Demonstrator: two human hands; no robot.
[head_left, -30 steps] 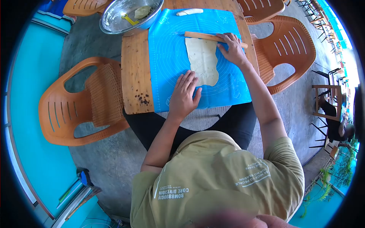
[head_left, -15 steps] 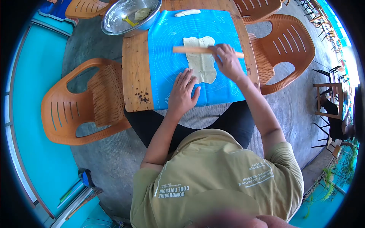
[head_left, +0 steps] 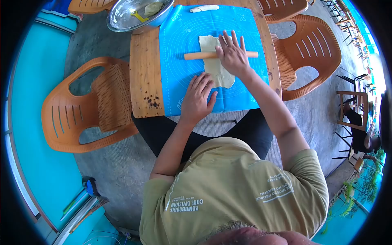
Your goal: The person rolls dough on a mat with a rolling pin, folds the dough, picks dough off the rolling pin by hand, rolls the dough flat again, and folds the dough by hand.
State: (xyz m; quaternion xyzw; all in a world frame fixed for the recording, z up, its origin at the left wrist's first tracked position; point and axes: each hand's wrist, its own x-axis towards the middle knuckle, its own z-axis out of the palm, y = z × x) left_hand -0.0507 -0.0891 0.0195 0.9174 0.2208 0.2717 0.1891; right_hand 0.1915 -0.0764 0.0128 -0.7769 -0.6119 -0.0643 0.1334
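A flattened sheet of dough lies lengthwise on a blue silicone mat. Across its upper half rests a wooden rolling pin. My right hand presses flat on the pin, its fingers stretched out and pointing away from me, not wrapped round it. At the sheet's left edge, near its lower end, my left hand lies open with its fingertips touching the dough. A rolled-up piece of dough sits at the mat's far edge.
A metal bowl at the table's far left contains a dough lump and a yellow tool. Orange chairs flank the wooden table. Dark spots mark its near left corner.
My right hand has gone from curled fingers on the pin to a flat, outstretched palm. The pin, tilted and blurred before, now lies nearly level across the dough. My left hand stays in place.
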